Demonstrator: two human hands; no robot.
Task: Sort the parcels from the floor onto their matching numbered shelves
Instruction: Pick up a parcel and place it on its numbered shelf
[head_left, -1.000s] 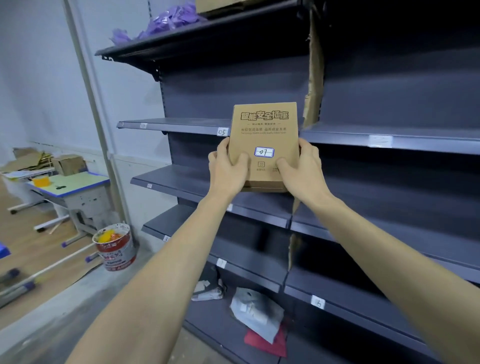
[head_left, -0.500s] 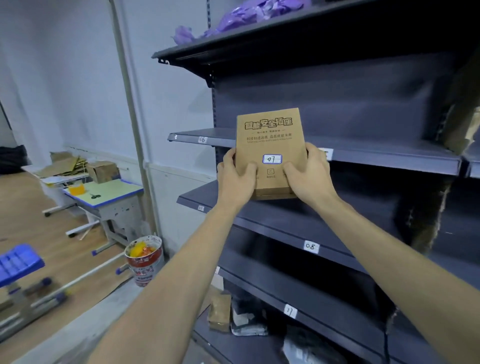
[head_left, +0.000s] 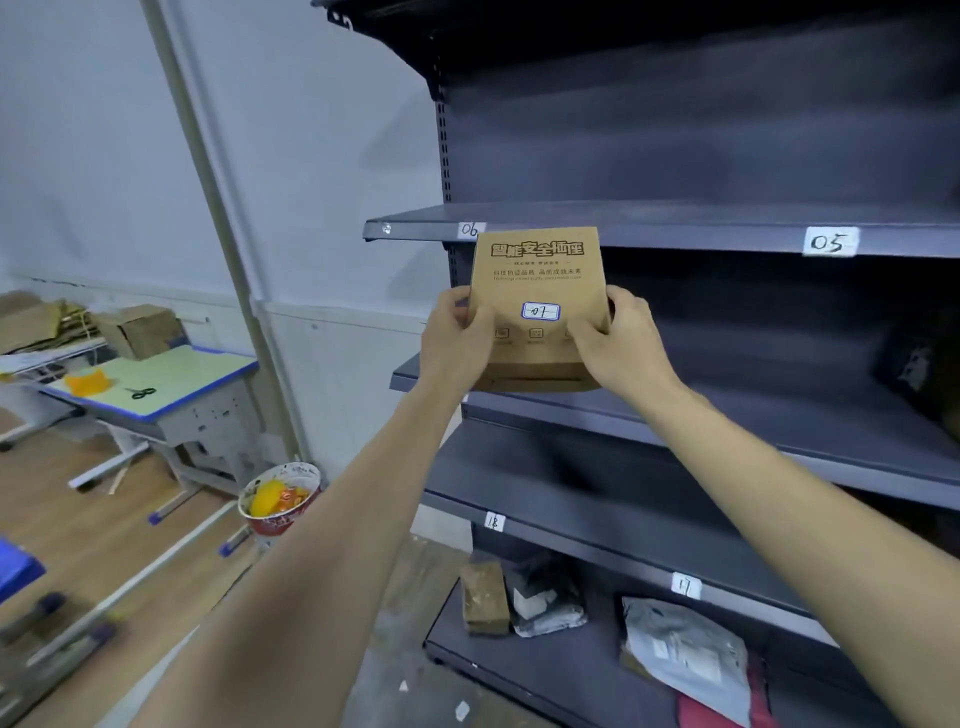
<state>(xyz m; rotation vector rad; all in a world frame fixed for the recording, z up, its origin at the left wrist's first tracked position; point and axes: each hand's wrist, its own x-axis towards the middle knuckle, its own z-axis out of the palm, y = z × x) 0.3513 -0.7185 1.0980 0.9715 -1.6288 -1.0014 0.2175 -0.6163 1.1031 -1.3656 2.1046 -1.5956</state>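
A brown cardboard parcel (head_left: 535, 291) with a white sticker reading 07 stands upright in front of the dark grey shelving. My left hand (head_left: 457, 338) grips its lower left edge and my right hand (head_left: 618, 343) grips its lower right edge. The parcel is level with the left end of the shelf (head_left: 675, 410) below the board tagged 06 (head_left: 469, 229) and 05 (head_left: 829, 241). Lower boards carry tags 18 (head_left: 493, 521) and 17 (head_left: 684, 586).
On the bottom shelf lie a brown parcel (head_left: 484, 597), a dark bag (head_left: 545, 597), a grey mailer (head_left: 685, 649) and a red one (head_left: 717, 712). A bucket (head_left: 278, 501) stands on the floor at left, by a desk (head_left: 156, 384) holding cardboard boxes.
My view has swung left along the shelving, so the tags 06 and 05 now show beside the parcel. Both hands keep the same grip on the parcel.
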